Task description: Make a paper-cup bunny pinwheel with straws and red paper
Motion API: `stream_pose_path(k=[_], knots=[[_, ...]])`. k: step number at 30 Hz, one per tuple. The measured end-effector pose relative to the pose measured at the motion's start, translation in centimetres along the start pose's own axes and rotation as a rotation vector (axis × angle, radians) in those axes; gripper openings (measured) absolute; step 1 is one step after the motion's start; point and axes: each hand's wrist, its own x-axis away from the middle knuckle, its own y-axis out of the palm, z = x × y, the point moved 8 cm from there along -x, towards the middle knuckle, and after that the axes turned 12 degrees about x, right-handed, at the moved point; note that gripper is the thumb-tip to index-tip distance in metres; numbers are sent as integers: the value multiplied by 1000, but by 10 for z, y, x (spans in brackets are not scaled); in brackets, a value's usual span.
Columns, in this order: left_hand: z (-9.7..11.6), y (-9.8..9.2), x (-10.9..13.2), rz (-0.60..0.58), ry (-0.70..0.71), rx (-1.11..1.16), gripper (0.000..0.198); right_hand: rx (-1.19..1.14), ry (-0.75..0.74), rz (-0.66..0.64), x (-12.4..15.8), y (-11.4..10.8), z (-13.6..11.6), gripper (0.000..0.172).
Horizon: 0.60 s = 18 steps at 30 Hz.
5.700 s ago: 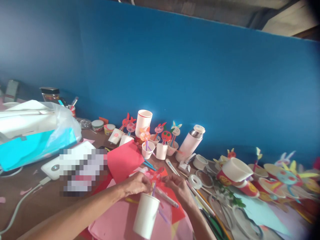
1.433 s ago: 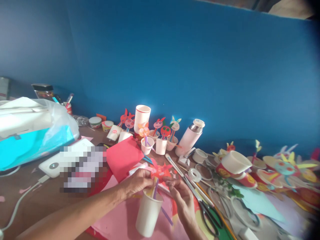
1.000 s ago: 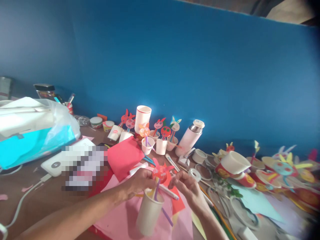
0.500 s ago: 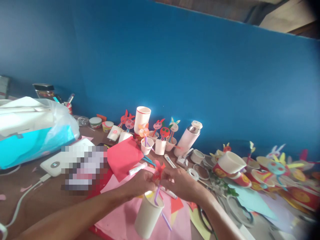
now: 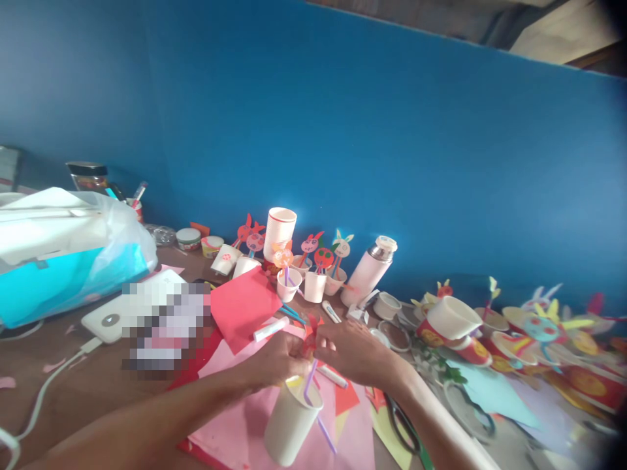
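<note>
Red paper cutout (image 5: 310, 328) now mostly hidden between left hand (image 5: 277, 360) and right hand (image 5: 349, 347).

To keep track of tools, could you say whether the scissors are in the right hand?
No, the scissors lie on coloured paper below the right forearm.

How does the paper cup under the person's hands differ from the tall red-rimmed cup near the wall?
The paper cup tilts just below the left hand, while the tall cup stands upright. A purple straw rises from the paper cup; the tall cup shows none. The paper cup's rim is plain; the tall cup's is red. Both are white.
</note>
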Motion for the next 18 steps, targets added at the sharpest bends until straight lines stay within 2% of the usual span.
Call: stream_pose_path(k=[11, 18], knots=[[2, -1, 0, 4, 25, -54, 15, 49, 58, 51, -2, 5, 6, 20], [-3, -4, -3, 14, 27, -78, 13, 28, 77, 55, -2, 0, 2, 17]])
